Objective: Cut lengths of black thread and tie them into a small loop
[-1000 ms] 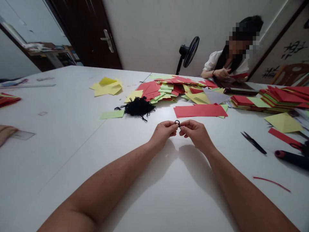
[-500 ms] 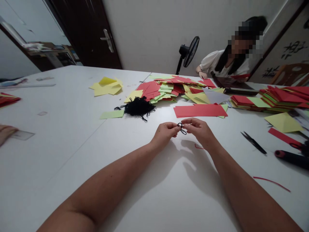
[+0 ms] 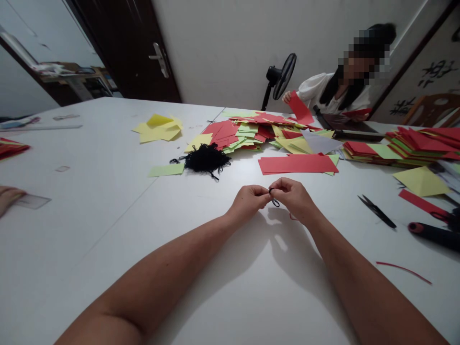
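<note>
Between the fingertips of both hands is a looped black cord (image 3: 275,203), part of it dangling below the fingers. My left hand (image 3: 250,199) pinches it from the left, thumb and forefinger together. From the right, my right hand (image 3: 292,195) closes its thumb and forefinger on the same cord; the fingertips nearly touch and hide the middle of it. A tangled heap of black cords (image 3: 205,159) lies on the white table (image 3: 219,268) beyond my left hand. Past my right hand rest red paper strips (image 3: 300,164).
A large pile of red, green and yellow paper (image 3: 247,132) lies farther back. Black scissors (image 3: 377,211), a dark handled tool (image 3: 433,235) and a red cord (image 3: 404,271) are at right. Across the table sits a person (image 3: 323,91) holding red paper; another person's hand (image 3: 9,197) is at far left.
My fingertips have come together over the cord, covering the upper loop that showed before. The person across the table has lifted a red sheet from the pile.
</note>
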Available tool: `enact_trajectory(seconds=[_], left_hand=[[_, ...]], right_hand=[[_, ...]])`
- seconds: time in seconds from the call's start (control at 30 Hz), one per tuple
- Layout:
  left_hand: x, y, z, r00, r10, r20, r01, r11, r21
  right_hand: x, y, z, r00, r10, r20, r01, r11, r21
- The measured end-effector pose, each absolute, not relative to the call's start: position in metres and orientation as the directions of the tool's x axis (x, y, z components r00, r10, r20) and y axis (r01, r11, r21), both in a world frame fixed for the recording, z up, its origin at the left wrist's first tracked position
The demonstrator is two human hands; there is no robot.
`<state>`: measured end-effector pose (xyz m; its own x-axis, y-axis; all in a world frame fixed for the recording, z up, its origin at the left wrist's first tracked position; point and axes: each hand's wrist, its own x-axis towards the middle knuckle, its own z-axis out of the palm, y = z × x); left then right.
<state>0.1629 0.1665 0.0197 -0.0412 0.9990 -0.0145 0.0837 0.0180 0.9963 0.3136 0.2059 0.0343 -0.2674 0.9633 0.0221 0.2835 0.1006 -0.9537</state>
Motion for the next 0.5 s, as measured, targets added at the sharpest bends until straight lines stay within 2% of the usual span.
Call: enact_trajectory(seconds=[0.07, 0.17, 0.27, 0.33, 0.4, 0.5], left_hand=[[0.1624, 0.1675, 0.0185, -0.045, 0.998, -0.031, -0.004, 0.031, 1.000], [0.1606, 0.1698, 0.0163, -0.065, 0.997, -0.034, -0.093, 0.028, 0.995], [0.1589, 0.1711, 0.0152, -0.085, 0.996, -0.025, -0.107, 0.016, 0.994], [0.1583, 0.1714, 0.0152, -0.095, 0.995, -0.022, -0.114, 0.011, 0.993], [0.1582, 0.1715, 0.0154, -0.100, 0.995, -0.022, -0.136, 0.009, 0.991], [0.1585, 0.1720, 0.0152, -0.090, 0.995, -0.033, -0.180, 0.016, 0.983]], right_hand=[[0.3171, 0.2079, 0.0334, -0.260, 0.965, 0.010, 0.280, 0.085, -0.956], [0.3229, 0.2112, 0.0314, -0.314, 0.944, -0.102, 0.270, -0.014, -0.963], [0.3251, 0.2114, 0.0304, -0.415, 0.862, -0.290, 0.228, -0.210, -0.951], [0.3242, 0.2107, 0.0309, -0.461, 0.810, -0.362, 0.124, -0.345, -0.930], [0.3228, 0.2106, 0.0321, -0.472, 0.797, -0.377, 0.020, -0.418, -0.908], [0.3222, 0.2120, 0.0340, -0.444, 0.815, -0.372, -0.025, -0.426, -0.904]])
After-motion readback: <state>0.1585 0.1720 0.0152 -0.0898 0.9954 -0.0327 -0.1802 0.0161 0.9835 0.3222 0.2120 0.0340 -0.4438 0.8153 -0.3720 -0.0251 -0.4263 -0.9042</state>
